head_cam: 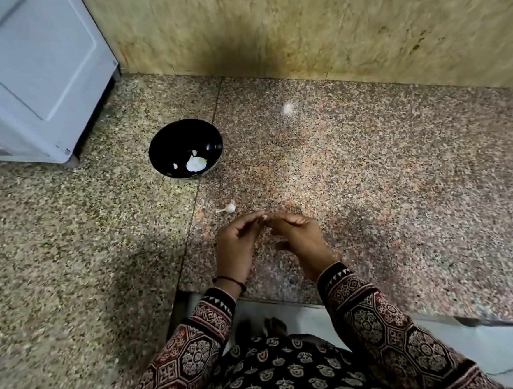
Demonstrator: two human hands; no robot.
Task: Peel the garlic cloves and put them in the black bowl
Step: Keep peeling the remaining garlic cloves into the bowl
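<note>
The black bowl (185,147) stands on the speckled granite counter (370,186), left of centre, with a few pale garlic pieces (195,164) inside. One unpeeled garlic clove (229,207) lies on the counter just in front of the bowl. Below it, my left hand (235,241) and my right hand (297,237) meet fingertip to fingertip, both pinching a small garlic clove (263,216) that is mostly hidden by the fingers. A blurred white scrap, perhaps garlic skin (287,108), lies farther back on the right.
A white appliance (34,73) stands at the back left, close to the bowl. A yellowish stone wall (298,24) runs along the back. The counter's front edge (287,301) is just below my wrists, with the floor beneath.
</note>
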